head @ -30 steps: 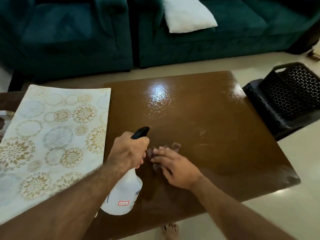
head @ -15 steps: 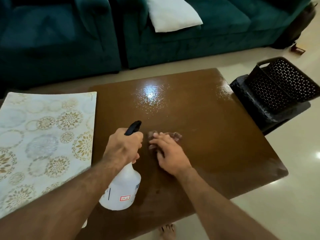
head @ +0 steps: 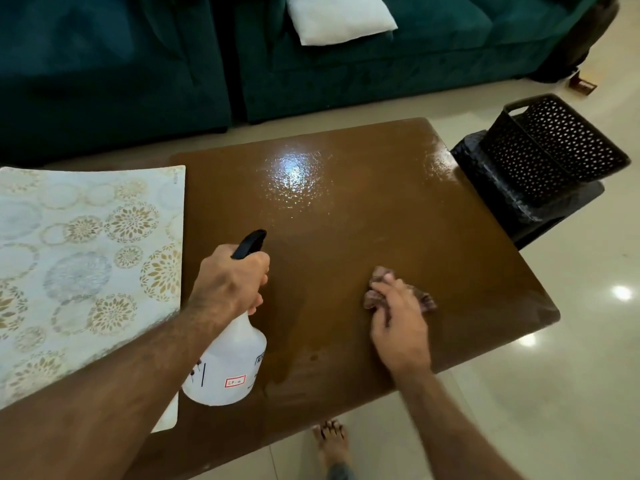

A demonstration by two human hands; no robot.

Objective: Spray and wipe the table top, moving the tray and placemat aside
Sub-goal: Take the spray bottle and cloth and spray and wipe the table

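My left hand (head: 230,282) grips the neck of a white spray bottle (head: 228,365) with a black nozzle, held upright just above the near left part of the brown table top (head: 363,220). My right hand (head: 398,317) presses a small brownish cloth (head: 379,285) flat on the table, right of the bottle. The table top is wet and glossy, with droplets at its far middle. A pale placemat (head: 86,258) with gold and grey floral circles lies on the table's left side. A black perforated tray (head: 554,143) rests tilted on a black stool off the table's right edge.
A dark green sofa (head: 381,64) with a white cushion (head: 339,17) stands beyond the table, a second sofa section to its left. My bare foot (head: 332,441) is on the shiny tiled floor under the near table edge.
My right hand has slid the cloth to the right, away from the bottle. My left hand with the bottle has barely moved.
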